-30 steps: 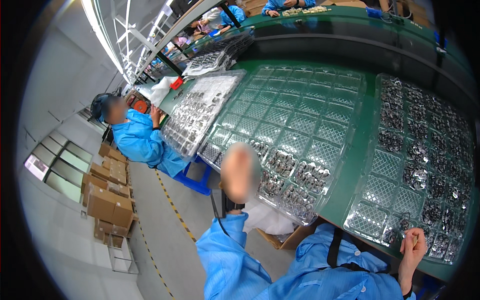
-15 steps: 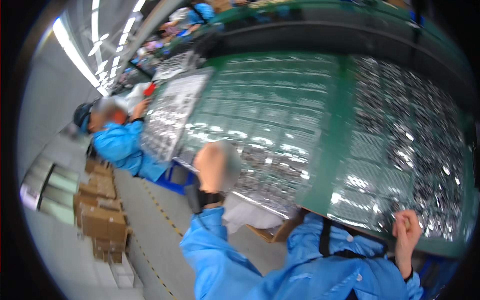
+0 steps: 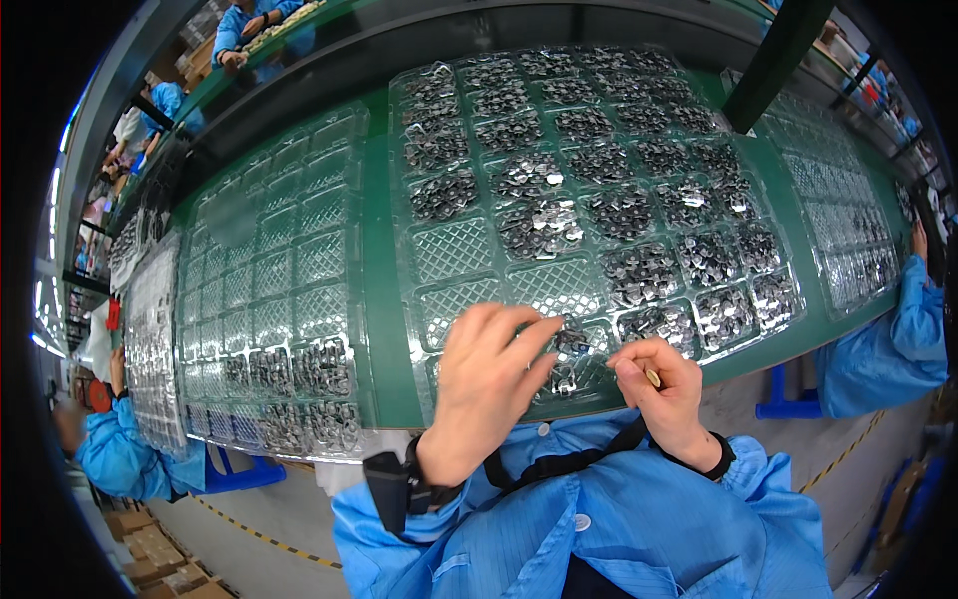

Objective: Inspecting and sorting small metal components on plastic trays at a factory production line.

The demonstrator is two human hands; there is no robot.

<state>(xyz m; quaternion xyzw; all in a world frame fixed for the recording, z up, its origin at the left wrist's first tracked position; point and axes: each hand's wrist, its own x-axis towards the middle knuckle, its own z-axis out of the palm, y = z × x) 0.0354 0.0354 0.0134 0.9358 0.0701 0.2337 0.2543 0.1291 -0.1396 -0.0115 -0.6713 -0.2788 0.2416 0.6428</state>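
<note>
On the table (image 3: 383, 290), the middle tray (image 3: 449, 250), holding parts (image 3: 539, 228), lies between the left tray (image 3: 269, 270) and the right tray (image 3: 828, 178).

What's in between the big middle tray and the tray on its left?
A strip of green table lies between the middle tray and left tray in the head view.

glossy plastic tray (image 3: 451, 252), shiny metal parts (image 3: 639, 275)
</note>
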